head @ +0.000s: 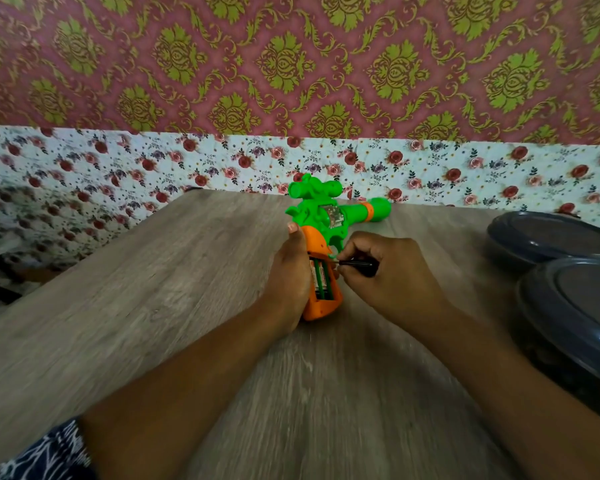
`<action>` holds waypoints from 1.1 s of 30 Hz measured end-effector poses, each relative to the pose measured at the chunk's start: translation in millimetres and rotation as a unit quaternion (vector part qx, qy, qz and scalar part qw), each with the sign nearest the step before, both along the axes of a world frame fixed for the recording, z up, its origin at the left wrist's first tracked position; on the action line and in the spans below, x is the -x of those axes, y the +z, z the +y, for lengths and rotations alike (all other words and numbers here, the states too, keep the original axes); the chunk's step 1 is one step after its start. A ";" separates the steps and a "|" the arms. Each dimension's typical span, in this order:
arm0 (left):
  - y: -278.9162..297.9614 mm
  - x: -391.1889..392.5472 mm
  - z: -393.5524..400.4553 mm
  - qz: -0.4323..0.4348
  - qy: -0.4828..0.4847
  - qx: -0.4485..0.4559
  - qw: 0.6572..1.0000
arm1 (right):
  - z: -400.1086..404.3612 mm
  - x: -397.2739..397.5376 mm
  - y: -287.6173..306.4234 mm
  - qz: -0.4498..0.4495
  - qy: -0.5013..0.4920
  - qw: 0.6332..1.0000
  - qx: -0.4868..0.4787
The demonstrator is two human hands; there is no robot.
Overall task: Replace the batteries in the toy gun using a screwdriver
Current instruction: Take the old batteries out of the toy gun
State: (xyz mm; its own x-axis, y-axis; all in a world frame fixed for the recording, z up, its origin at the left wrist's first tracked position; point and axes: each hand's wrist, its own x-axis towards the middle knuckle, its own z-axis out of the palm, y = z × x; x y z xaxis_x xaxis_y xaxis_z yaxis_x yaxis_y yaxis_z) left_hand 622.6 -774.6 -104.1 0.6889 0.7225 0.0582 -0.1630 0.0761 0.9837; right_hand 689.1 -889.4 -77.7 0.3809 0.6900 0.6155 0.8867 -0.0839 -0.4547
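Observation:
A green toy gun (317, 211) with an orange grip (321, 308) lies on the wooden table (187, 271), barrel pointing right. The grip's battery compartment is uncovered, and batteries (321, 278) show inside it. My left hand (288, 282) grips the orange handle from the left side. A black screwdriver (359, 264) is held in my right hand (392, 275), its tip at the upper right edge of the compartment. No compartment cover is in view.
Two dark grey round lidded containers (548, 237) (575, 317) sit at the table's right edge, one overlapping the other. Floral wallpaper backs the table. A patterned blue cloth (45, 455) shows at the bottom left corner.

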 end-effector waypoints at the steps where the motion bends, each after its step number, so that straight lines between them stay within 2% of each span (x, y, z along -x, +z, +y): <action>1: -0.5 -0.5 0.6 0.003 -0.002 -0.002 1.000 | 0.7 0.1 -1.5 -0.007 -0.002 1.000 -0.003; 4: -0.2 -0.1 -1.7 0.008 0.004 -0.017 1.000 | 3.2 4.5 -3.5 0.030 0.013 0.999 -0.016; 7: 0.2 -0.3 -1.9 0.004 0.016 -0.023 1.000 | 5.2 10.2 -1.8 0.176 0.061 0.981 -0.047; 9: 0.6 -0.4 -2.0 -0.009 0.012 -0.010 1.000 | 5.4 10.2 -1.7 0.221 0.081 0.970 -0.056; 12: 0.0 -0.2 -1.3 -0.007 -0.001 -0.010 1.000 | 5.3 5.6 -5.8 0.213 0.069 0.972 -0.072; 17: -0.1 0.4 -0.6 0.011 0.000 -0.027 1.000 | 2.8 7.4 -10.1 0.050 0.034 0.996 -0.069; 20: -0.3 0.5 -0.7 0.018 -0.003 -0.033 0.999 | 2.6 8.5 -8.7 0.014 0.034 0.998 -0.059; 25: 2.2 3.3 -5.0 0.010 0.009 -0.049 0.999 | 4.5 7.0 -7.7 0.048 0.037 0.998 -0.033; 33: 1.3 2.7 -5.3 0.028 0.008 -0.100 0.995 | 1.5 1.3 7.4 0.209 0.060 0.976 -0.019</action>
